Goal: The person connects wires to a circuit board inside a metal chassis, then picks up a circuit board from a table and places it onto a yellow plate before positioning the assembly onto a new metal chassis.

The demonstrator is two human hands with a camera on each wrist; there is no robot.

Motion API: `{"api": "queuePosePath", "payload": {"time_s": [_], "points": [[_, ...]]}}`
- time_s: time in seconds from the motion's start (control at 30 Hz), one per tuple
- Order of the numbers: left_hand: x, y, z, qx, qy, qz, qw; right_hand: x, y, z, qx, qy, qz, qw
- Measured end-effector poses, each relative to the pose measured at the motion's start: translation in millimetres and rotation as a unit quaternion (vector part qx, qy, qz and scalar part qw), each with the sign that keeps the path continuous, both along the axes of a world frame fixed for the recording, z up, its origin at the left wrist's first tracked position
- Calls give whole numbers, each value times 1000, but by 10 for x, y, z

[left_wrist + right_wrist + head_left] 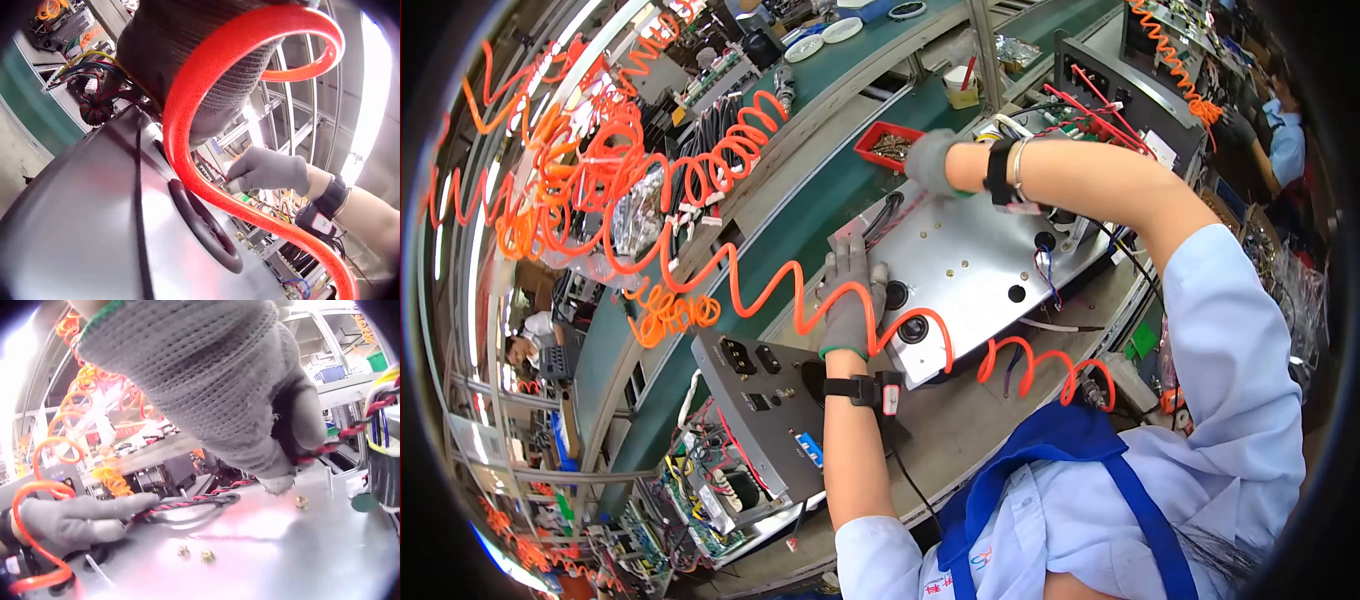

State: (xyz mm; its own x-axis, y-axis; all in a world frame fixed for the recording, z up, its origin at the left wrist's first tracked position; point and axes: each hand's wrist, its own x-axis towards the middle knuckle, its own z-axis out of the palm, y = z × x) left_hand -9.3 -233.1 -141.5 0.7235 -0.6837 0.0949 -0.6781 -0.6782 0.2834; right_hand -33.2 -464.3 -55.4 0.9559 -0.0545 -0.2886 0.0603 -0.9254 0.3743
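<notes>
Both hands wear grey knit gloves. My left hand [852, 295] rests on the left end of a shiny metal plate [975, 235], fingers extended, beside black rubber rings [913, 329]. In the right wrist view, its straight fingers touch a red-and-black twisted wire [200, 499] that runs across the plate. Over the plate's far side, my right hand [206, 387] pinches that wire between thumb and fingers; the wire also emerges to the right of the thumb. In the head view this hand is blurred, close to a red tray [866, 140] of small screws.
An orange coiled air hose [800, 310] crosses over my left hand. A grey panelled unit [750, 400] with sockets and exposed circuit boards stands at left. Small brass fittings [207, 556] protrude from the plate. A green conveyor [785, 215] runs behind; a wired chassis [1090, 120] stands at far right.
</notes>
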Motion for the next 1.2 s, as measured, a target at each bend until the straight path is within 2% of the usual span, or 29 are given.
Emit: {"api": "queuePosePath", "payload": {"time_s": [0.07,0.13,0.2,0.23,0.3,0.33,0.4,0.47,0.5,0.53,0.57,0.6,0.63,0.67,0.7,0.73,0.8,0.83,0.87,0.9,0.93,1.0,1.03,1.1,1.2], "points": [[-33,-25,31,31,5,21,999,46,115,-69,-47,84,11,995],[-16,-36,31,42,3,10,999,-6,309,-120,-53,37,50,997],[37,-33,-24,42,-9,-2,999,67,489,-299,64,-92,30,993],[49,-26,-28,30,12,-7,999,100,557,-420,66,-90,22,993],[52,-24,-39,27,19,-6,999,159,656,-679,-45,2,104,994],[48,-23,-45,22,27,2,999,100,684,-898,-1,-108,45,993],[-13,-12,29,-8,58,-2,998,29,814,-814,108,-171,-46,978],[163,45,-242,-25,-74,-47,996,-53,799,-574,193,-117,-43,973],[23,-247,-220,-32,-66,-85,994,142,728,-1062,365,-245,-56,897],[-140,-166,-249,-85,-41,-96,991,574,621,-1830,717,-333,72,608],[-280,191,-323,-135,-8,-114,984,531,591,-1808,693,-369,29,618],[-380,512,-395,-180,31,-137,974,432,600,-1748,539,-335,59,771],[-331,910,-476,-220,74,-160,959,375,634,-1722,366,-262,70,890],[28,1529,-613,-255,119,-178,943,371,762,-1701,394,-389,48,831],[376,1743,-643,-281,163,-184,928,-223,750,-782,257,-368,175,876],[460,1469,-572,-303,205,-178,913,91,903,-986,249,-468,38,847],[389,1098,-329,-340,279,-131,888,-1024,1084,-314,271,-535,28,799],[236,897,-189,-359,312,-97,874,-1335,1098,-301,326,-542,30,774],[-70,647,-18,-377,342,-56,859,-1593,1133,-315,382,-545,36,745],[-450,356,87,-394,373,-11,840,-1921,1147,-388,374,-571,18,730],[165,587,-309,-351,515,-15,782,-2286,1149,-454,367,-598,3,712],[184,776,-523,-368,514,62,773,-2876,1126,-721,371,-573,-85,726],[146,721,-612,-367,512,59,774,-3161,1092,-904,366,-567,-115,729],[-52,699,-764,-365,448,46,815,-3720,1063,-1216,363,-535,-189,739],[-469,1240,-862,-384,301,106,866,-4310,1171,-1698,365,-437,-297,767]]}}
